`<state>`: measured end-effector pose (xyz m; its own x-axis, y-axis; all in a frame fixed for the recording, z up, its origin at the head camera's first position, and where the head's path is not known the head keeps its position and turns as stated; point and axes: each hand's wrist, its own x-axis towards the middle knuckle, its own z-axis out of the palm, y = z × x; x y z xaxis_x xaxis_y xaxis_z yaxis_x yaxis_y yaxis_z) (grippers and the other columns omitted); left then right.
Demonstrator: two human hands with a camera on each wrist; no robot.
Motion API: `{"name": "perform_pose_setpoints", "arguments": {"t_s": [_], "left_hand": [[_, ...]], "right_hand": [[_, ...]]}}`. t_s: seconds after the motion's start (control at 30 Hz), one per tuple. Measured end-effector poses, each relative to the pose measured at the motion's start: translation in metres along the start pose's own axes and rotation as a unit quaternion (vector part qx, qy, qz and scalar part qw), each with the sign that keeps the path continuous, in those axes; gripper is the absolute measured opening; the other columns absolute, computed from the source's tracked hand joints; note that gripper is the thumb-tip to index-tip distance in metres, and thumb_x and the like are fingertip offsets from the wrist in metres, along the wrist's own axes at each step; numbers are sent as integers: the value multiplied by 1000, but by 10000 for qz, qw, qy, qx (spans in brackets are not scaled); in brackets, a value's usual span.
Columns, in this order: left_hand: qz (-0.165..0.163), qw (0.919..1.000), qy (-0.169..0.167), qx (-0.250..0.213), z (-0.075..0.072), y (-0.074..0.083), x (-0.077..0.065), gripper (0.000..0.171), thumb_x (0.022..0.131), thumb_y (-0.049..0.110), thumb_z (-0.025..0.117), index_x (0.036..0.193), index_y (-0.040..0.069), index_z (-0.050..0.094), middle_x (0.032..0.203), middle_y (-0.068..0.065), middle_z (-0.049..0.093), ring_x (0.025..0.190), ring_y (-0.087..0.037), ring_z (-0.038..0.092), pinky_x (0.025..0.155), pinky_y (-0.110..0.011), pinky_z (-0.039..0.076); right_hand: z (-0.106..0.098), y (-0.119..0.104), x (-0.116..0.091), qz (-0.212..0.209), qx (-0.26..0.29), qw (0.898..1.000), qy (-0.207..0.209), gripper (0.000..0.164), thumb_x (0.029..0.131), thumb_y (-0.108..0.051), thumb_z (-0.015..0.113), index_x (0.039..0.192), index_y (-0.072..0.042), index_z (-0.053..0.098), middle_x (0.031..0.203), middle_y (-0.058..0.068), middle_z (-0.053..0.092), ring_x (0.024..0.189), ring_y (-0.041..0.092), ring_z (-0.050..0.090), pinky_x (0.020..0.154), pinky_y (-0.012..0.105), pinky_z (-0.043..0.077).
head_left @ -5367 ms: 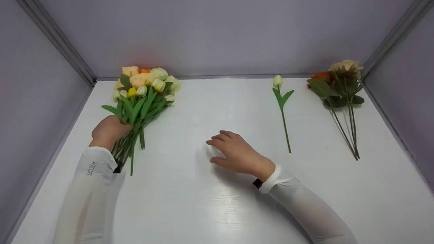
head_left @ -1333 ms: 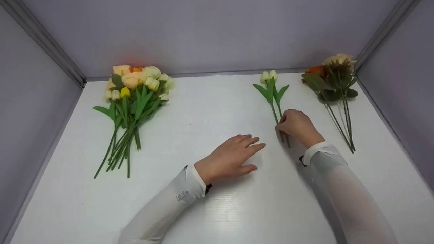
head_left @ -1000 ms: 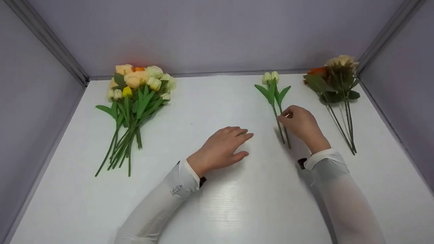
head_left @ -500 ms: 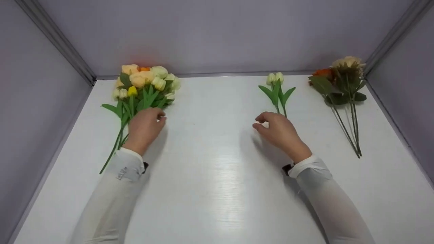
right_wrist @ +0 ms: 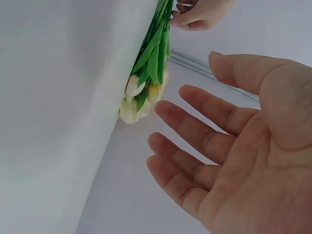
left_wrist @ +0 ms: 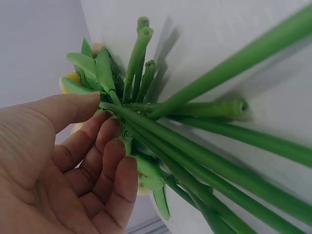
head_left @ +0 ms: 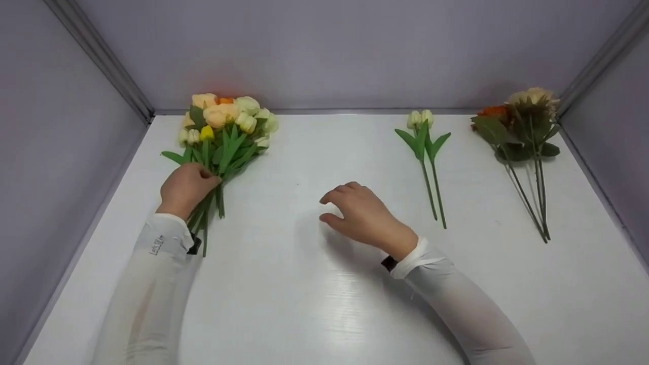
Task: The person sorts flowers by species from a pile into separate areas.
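Observation:
A bunch of artificial flowers (head_left: 217, 117), with peach, white, yellow and orange blooms, lies on the left of the white table. My left hand (head_left: 183, 190) is at its stems. In the left wrist view, thumb and index finger pinch a green tulip stem (left_wrist: 141, 122) at the edge of the bunch; which bloom it carries is hidden. My right hand (head_left: 362, 218) hovers over the middle of the table, fingers spread and slightly bent, holding nothing. Two white tulips (head_left: 422, 142) lie side by side to its right.
At the far right lie several long-stemmed flowers (head_left: 532, 104), cream and orange-red with dark leaves. Grey panels close off the table (head_left: 284, 284) at the back (head_left: 345, 56) and both sides.
A second white tulip now lies beside the first. My right hand has let go of it and moved left to mid-table. The left hand has gone from mid-table back to the bunch.

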<state>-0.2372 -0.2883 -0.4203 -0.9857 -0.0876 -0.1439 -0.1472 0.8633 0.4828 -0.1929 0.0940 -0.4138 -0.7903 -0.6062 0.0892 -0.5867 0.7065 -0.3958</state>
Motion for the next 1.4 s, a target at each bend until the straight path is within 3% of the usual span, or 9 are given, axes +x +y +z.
{"name": "perform_pose_setpoints", "arguments": {"t_s": [0.1,0.2,0.3,0.47,0.63,0.8,1.07,1.27,1.4], "left_hand": [[-27,9999,57,155,2,4,4,29,98,30,66,93,2,72,86,-14,69,75,-29,64,62,-41,51],[-39,9995,87,309,4,6,9,32,97,28,67,71,10,63,63,-2,54,60,-21,54,51,-35,42],[-50,9991,49,429,5,7,13,38,96,25,66,62,16,52,54,3,41,54,-18,47,48,-32,37],[-92,9990,-21,439,4,8,15,38,96,23,65,62,16,50,54,4,39,53,-18,46,49,-33,38],[-74,9999,-11,92,-1,9,13,35,97,21,64,65,11,56,55,3,42,53,-18,46,50,-34,39],[56,9994,137,-310,-8,14,10,27,99,22,64,82,3,70,64,-1,57,61,-20,52,56,-36,43],[143,9935,426,-1047,-17,34,5,30,101,31,64,100,2,72,83,-11,66,74,-25,58,66,-39,47],[292,9772,263,-2086,-11,61,3,39,99,41,66,115,6,72,100,-13,70,90,-32,66,78,-41,54],[330,9498,94,-3109,2,85,4,40,97,41,70,118,7,72,109,-13,69,92,-27,69,85,-38,58]], "right_hand": [[6,-6,1,-140,-49,9998,-131,31,99,-30,69,123,-10,72,122,6,69,121,31,57,101,46,46],[11,-5,0,-163,-120,9996,-201,30,99,-29,69,122,-9,72,121,6,70,120,31,58,101,46,46],[12,-1,-1,-110,-171,9997,-153,29,99,-29,69,121,-9,72,121,6,70,120,32,58,100,46,47],[9,4,0,-6,-117,9999,-19,30,100,-30,69,121,-10,73,122,5,70,121,31,58,100,47,47],[7,7,2,107,-101,9999,-45,30,100,-30,68,122,-10,73,122,5,70,121,31,57,101,46,46],[6,13,2,148,-98,9998,59,29,99,-29,69,121,-10,74,120,5,71,120,31,58,101,46,46],[0,20,3,320,90,9993,159,29,100,-30,68,120,-10,74,119,4,72,120,30,58,102,45,47],[-9,27,2,525,480,9969,346,25,100,-28,68,117,-11,76,117,-1,73,117,25,61,98,42,49],[-16,33,0,740,838,9928,431,21,101,-27,67,114,-14,77,115,-4,73,116,23,62,97,41,50]]}}
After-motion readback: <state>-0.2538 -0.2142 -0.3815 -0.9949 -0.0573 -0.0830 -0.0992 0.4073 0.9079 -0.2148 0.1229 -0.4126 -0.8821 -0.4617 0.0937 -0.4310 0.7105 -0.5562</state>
